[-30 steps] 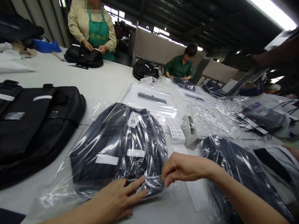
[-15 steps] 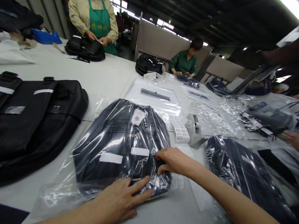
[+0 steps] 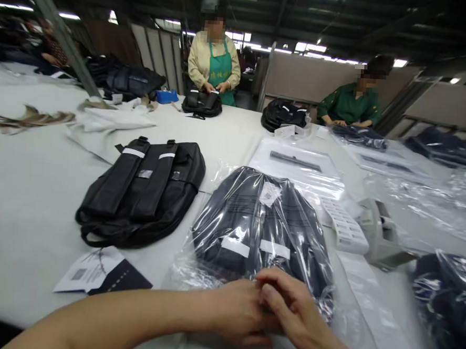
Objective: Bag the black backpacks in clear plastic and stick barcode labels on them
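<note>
A dark backpack in clear plastic [image 3: 254, 218] lies on the white table, two white strips across its straps and a white tag near its top. At its lower edge my left hand [image 3: 244, 309] rests on the plastic; its fingers are partly covered by my right hand. My right hand [image 3: 292, 302] crosses over it from the right with fingers curled, the two touching. What either hand holds, if anything, is hidden. Left of the wrapped bag lies an unwrapped black backpack [image 3: 149, 190], straps up.
Cards [image 3: 93, 271] lie at the front left. A tape dispenser [image 3: 383, 231] and a label strip [image 3: 344, 223] stand right of the wrapped bag. Flat plastic bags [image 3: 298, 147] are behind it. Another wrapped bag [image 3: 446, 298] is at right. Two people handle bags across the table.
The view has swung left, bringing the whole black backpack and the cards into sight. My right hand has moved from the bag's right side to my left hand, and they now overlap.
</note>
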`<move>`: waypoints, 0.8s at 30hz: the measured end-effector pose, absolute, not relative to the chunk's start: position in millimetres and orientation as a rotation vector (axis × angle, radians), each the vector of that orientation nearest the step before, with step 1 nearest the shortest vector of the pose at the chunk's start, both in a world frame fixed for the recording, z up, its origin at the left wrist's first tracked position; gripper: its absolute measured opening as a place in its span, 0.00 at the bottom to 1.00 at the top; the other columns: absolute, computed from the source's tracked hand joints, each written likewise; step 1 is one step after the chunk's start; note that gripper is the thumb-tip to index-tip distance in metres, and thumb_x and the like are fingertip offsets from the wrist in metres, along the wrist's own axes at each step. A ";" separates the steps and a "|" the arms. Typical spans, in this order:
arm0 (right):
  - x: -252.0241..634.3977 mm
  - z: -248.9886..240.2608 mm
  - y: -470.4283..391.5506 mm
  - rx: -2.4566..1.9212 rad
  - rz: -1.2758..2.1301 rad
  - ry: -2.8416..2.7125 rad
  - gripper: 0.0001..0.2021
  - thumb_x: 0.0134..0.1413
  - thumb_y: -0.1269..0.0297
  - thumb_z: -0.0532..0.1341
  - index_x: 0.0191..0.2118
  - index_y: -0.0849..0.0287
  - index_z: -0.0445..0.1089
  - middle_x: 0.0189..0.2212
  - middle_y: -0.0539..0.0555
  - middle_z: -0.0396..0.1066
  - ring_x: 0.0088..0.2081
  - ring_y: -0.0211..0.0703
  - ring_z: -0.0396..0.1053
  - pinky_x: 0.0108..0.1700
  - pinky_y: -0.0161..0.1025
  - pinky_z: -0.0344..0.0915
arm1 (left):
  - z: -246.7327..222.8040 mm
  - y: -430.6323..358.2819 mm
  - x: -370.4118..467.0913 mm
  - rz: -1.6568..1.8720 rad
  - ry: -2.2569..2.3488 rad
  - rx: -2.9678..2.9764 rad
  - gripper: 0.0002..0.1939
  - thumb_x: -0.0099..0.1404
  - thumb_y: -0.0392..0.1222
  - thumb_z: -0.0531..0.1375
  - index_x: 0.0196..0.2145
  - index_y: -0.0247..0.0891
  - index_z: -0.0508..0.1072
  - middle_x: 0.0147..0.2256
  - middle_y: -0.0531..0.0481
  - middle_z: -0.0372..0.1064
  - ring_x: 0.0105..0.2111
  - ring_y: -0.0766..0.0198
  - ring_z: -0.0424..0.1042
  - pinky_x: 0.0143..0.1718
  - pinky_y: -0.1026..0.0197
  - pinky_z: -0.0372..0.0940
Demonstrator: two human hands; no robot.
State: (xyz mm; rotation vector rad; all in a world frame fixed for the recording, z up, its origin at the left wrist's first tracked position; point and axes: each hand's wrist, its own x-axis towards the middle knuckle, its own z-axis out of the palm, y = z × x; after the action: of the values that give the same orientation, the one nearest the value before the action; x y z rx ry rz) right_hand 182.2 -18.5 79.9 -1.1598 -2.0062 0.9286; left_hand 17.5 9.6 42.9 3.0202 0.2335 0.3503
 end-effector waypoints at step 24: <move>215.4 71.4 -12.1 -1.130 0.362 -2.072 0.10 0.56 0.69 0.55 0.42 0.58 0.69 0.41 0.56 0.73 0.44 0.43 0.69 0.48 0.40 0.67 | -30.7 -11.7 -115.8 0.836 1.089 3.227 0.30 0.62 0.33 0.50 0.61 0.46 0.54 0.57 0.57 0.59 0.57 0.61 0.57 0.60 0.59 0.47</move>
State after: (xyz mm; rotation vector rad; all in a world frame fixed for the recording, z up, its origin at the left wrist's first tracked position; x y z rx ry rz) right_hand 215.4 -12.1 71.4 -1.1301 -2.0718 0.3617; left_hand -115.8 -11.7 -30.7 3.2270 1.0892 0.8361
